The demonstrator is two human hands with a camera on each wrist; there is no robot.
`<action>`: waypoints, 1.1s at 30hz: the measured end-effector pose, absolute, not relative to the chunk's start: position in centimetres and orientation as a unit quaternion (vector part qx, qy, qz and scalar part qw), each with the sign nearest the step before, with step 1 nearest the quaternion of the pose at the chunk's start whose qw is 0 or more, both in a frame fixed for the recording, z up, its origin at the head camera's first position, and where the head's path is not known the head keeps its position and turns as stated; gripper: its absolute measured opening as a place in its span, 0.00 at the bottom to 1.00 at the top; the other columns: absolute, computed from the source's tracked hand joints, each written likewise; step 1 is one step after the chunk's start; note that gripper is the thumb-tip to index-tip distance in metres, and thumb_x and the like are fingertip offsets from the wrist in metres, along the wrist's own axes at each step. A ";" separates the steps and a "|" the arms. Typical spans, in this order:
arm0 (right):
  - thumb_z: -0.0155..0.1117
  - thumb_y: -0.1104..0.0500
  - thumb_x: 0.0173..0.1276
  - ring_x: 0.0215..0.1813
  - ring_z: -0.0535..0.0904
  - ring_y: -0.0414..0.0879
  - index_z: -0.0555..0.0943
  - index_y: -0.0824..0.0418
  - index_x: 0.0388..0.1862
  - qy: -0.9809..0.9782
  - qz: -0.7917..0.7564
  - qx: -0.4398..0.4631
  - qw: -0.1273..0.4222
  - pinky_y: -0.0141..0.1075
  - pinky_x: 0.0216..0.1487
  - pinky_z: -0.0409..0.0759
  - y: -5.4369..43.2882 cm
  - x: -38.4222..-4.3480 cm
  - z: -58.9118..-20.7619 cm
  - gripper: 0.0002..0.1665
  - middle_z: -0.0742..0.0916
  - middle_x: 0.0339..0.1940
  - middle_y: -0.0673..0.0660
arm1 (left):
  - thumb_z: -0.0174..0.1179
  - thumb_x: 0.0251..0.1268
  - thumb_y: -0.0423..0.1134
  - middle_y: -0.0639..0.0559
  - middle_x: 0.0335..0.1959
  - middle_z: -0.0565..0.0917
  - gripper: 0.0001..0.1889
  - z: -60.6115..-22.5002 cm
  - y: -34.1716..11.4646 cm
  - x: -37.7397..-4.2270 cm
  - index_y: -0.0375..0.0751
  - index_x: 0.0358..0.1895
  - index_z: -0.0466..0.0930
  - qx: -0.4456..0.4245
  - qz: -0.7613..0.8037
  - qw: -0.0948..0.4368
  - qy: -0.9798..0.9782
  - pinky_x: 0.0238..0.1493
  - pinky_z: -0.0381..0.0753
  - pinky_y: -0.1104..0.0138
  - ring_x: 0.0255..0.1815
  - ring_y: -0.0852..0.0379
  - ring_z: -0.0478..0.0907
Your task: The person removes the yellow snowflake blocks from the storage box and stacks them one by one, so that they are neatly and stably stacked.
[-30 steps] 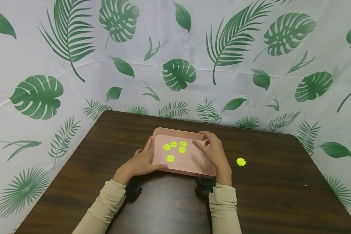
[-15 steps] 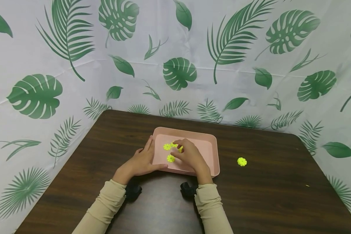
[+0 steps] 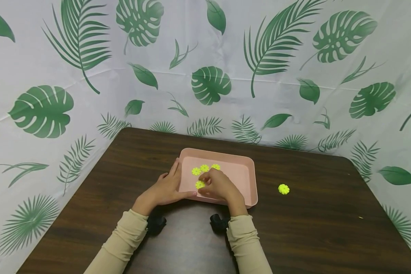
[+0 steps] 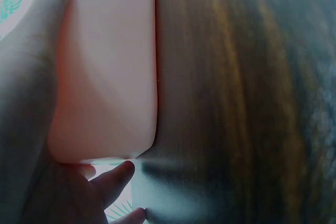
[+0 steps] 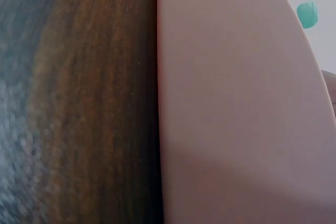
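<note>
A shallow pink tray (image 3: 238, 173) lies on the dark wooden table, with several yellow flower-shaped discs (image 3: 204, 168) on its floor. My left hand (image 3: 165, 188) rests against the tray's left end, fingers straight along that side and thumb on the near rim. In the left wrist view, the tray's outer wall (image 4: 110, 72) runs beside the left thumb (image 4: 31, 56). Over the tray is my right hand (image 3: 220, 185), its thumb and index fingertips apart at opposite sides of the nearest yellow disc (image 3: 200, 184). The hand covers part of the tray floor.
To the right of the tray, a small yellow flower-shaped piece or pile (image 3: 284, 189) lies on the table (image 3: 322, 205). A tiny pale speck (image 3: 360, 217) is farther right. Leaf-printed white cloth (image 3: 178, 83) hangs behind the table and at both sides.
My right hand has moved from the tray's right end leftward over the discs, then slightly nearer, to the closest disc. The left hand and the tray stay in place.
</note>
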State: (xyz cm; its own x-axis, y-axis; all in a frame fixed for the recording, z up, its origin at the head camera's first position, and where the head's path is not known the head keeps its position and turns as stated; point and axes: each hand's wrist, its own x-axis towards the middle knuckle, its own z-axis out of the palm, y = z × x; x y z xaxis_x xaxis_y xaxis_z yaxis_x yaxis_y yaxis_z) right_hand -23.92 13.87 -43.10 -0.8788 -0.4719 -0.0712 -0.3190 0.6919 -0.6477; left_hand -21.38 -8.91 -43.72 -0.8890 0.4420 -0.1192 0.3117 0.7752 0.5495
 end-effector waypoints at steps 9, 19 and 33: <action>0.81 0.64 0.59 0.37 0.78 0.45 0.87 0.62 0.40 0.914 -0.324 -0.216 0.111 0.40 0.44 0.80 13.9 -23.9 -43.2 0.12 0.85 0.33 0.53 | 0.59 0.64 0.73 0.32 0.84 0.33 0.64 -43.6 -8.9 -21.3 0.28 0.83 0.37 0.201 0.274 0.120 0.933 0.72 0.55 0.32 0.81 0.36 0.56; 0.79 0.66 0.59 0.35 0.77 0.44 0.84 0.60 0.41 0.914 -0.322 -0.223 0.106 0.38 0.42 0.80 14.0 -23.6 -43.4 0.13 0.84 0.32 0.53 | 0.60 0.64 0.72 0.32 0.84 0.33 0.64 -43.9 -9.0 -21.1 0.28 0.83 0.36 0.202 0.280 0.120 0.931 0.72 0.54 0.32 0.81 0.36 0.55; 0.76 0.65 0.64 0.37 0.80 0.45 0.87 0.60 0.53 0.910 -0.329 -0.232 0.102 0.41 0.44 0.83 14.5 -23.6 -43.6 0.18 0.85 0.35 0.53 | 0.59 0.63 0.73 0.32 0.84 0.33 0.64 -43.6 -8.8 -21.2 0.28 0.83 0.37 0.204 0.272 0.120 0.933 0.72 0.55 0.31 0.79 0.34 0.60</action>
State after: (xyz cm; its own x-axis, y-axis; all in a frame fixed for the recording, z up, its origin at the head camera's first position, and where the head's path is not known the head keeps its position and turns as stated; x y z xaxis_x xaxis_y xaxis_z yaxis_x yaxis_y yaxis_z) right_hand -23.61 14.47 -43.56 -0.8719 -0.4887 -0.0322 -0.3548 0.6756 -0.6463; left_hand -21.21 -8.80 -43.56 -0.8883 0.4453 -0.1128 0.3147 0.7687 0.5568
